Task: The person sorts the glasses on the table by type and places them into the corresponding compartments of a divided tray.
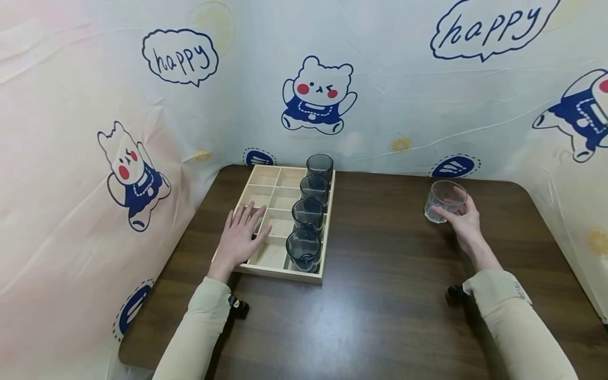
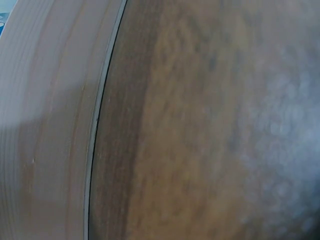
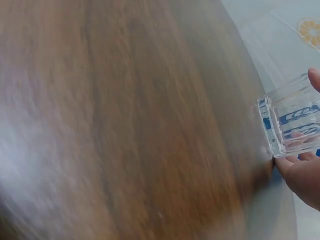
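Note:
A pale wooden tray [image 1: 280, 273] with compartments sits on the brown table, left of centre in the head view. Several dark tinted glasses [image 1: 304, 248] stand in a row along its right column. My left hand [image 1: 241, 235] lies over the tray's left side with fingers spread, holding nothing visible; it hides part of the compartments below. The tray's wooden side [image 2: 45, 125] fills the left of the left wrist view. On the far right, my right hand [image 1: 467, 220] grips a clear glass [image 1: 444, 198] between thumb and fingers. The right wrist view shows this glass [image 3: 295, 120] at its right edge.
The brown table [image 1: 380, 295] has rounded corners and reflects light near its middle. A printed cloth [image 1: 389, 95] with bears and "happy" bubbles hangs behind it and along both sides. The tray stands close to the back edge.

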Available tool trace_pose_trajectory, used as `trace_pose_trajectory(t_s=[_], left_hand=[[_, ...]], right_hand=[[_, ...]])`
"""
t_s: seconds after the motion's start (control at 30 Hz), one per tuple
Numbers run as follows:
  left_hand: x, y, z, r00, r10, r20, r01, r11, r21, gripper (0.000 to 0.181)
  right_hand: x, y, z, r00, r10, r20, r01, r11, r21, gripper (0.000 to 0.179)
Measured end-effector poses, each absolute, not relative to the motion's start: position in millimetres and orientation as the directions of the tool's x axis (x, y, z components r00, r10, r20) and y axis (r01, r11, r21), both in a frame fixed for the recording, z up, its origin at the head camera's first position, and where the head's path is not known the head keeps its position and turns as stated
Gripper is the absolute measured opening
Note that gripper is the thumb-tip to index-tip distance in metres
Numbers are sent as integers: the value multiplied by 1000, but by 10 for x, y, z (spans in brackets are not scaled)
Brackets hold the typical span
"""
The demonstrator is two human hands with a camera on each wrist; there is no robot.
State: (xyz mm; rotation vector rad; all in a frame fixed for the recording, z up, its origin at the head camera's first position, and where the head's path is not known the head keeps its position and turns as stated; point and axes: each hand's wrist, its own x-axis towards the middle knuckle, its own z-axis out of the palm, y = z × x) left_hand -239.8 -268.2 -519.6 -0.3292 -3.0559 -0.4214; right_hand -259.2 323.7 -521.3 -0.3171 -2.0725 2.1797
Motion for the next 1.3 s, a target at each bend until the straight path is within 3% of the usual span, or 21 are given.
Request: trace_pose_trajectory(t_s=[0.43,0.93,1.3], left_hand=[[-2416,-2690,-5194,-977,203,62,212,943,257,78],[-2417,-2673,-5186,-977,204,67,214,939,268,78],[-2402,-2684,-5177,-977,205,60,213,941,263,78]], right_hand=[[-2521,3003,-5088,-991,134,-19,-12,-230,-973,65],[-2564,2596,-4898,-991,121,50,-56,-50,-997,43],[-2545,2300,-4735,-990,59,131,-135,-79,-988,38]])
